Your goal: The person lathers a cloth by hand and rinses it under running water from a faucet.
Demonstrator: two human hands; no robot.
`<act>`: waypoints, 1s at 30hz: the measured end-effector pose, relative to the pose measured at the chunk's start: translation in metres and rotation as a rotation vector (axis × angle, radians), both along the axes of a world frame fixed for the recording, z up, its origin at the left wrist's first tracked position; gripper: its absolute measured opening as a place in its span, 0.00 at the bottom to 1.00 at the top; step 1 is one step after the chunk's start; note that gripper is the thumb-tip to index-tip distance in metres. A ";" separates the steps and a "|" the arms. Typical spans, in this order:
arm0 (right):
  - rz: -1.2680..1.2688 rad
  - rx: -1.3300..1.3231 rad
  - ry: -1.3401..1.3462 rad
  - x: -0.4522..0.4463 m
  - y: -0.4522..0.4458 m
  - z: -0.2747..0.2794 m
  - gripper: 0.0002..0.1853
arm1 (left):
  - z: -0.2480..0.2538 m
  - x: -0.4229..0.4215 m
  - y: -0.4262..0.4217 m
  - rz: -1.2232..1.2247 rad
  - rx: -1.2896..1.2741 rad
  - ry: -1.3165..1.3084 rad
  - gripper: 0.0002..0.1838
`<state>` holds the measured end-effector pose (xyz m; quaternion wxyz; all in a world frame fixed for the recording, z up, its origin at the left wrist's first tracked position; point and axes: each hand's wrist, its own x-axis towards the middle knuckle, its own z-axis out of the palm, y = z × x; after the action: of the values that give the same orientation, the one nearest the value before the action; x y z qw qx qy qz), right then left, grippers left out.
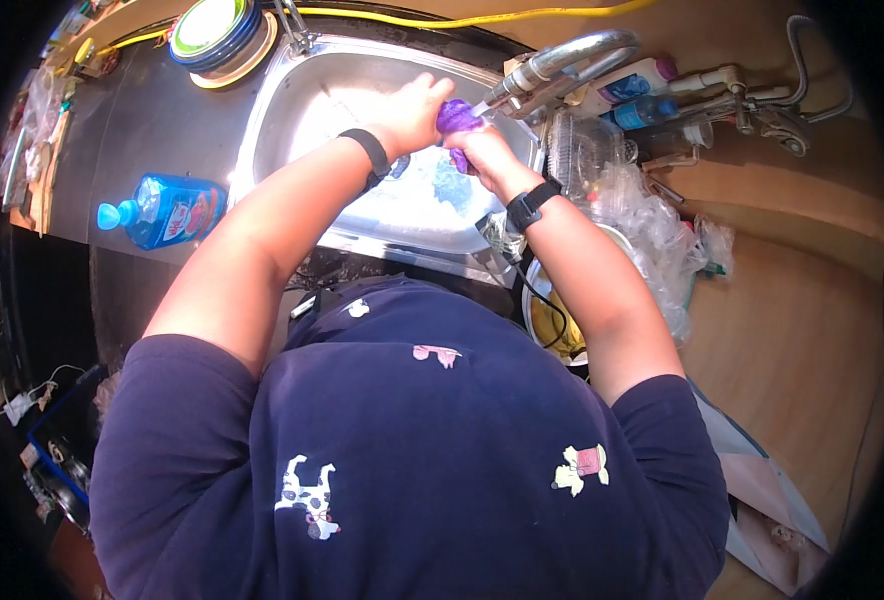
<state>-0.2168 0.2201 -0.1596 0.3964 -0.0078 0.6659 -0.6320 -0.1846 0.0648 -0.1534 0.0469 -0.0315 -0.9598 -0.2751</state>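
A bunched purple cloth (459,117) is gripped between both hands over the metal sink (307,75), right at the mouth of the faucet (537,75). My left hand (417,112) closes on its left side, fingers curled round it. On its lower right, my right hand (487,155) is wrapped about the cloth, with a purple end poking out below. Water seems to come from the spout onto the cloth. Bright glare and something bluish and wet fill the basin under the hands; I cannot make out what it is.
Stacked plates (212,35) stand left of the sink. A blue soap bottle (177,210) lies on the dark counter. Plastic bags (642,230), a clear container (577,150) and a bucket (552,310) crowd the right side. A yellow hose (442,20) runs behind.
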 end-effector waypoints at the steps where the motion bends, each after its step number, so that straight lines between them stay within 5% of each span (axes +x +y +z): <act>1: -0.015 -0.029 -0.090 -0.003 -0.001 0.002 0.09 | 0.005 0.003 0.000 0.092 -0.018 0.023 0.29; 3: 0.013 -0.135 -0.271 -0.016 0.003 -0.005 0.09 | 0.005 0.004 -0.006 0.267 -0.005 0.011 0.38; 6: -0.057 -0.213 -0.337 -0.015 -0.002 0.016 0.08 | -0.002 0.005 -0.018 0.309 -0.005 -0.049 0.37; 10: -0.040 -0.279 -0.429 -0.016 -0.006 0.013 0.09 | -0.019 0.003 -0.026 0.178 0.214 -0.120 0.27; 13: -0.044 -0.325 -0.426 -0.016 -0.010 0.012 0.10 | -0.023 0.002 -0.018 0.178 0.655 -0.256 0.20; 16: -0.105 -0.333 -0.413 -0.015 -0.014 0.022 0.11 | -0.054 -0.008 -0.013 0.126 0.978 -0.112 0.15; 26: -0.088 -0.408 -0.623 -0.029 -0.012 0.013 0.18 | -0.048 -0.010 -0.008 0.224 1.019 -0.127 0.11; 27: -0.234 -0.228 -0.544 -0.029 -0.018 0.012 0.19 | -0.050 -0.010 -0.007 0.225 1.036 -0.129 0.11; 30: -0.266 -0.372 -0.504 -0.028 -0.020 0.005 0.19 | -0.040 -0.007 -0.003 0.233 1.052 -0.150 0.11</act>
<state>-0.2452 0.2002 -0.1542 0.4542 0.1634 0.4154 -0.7710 -0.1913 0.0618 -0.1931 0.0180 0.1227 -0.6903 -0.7128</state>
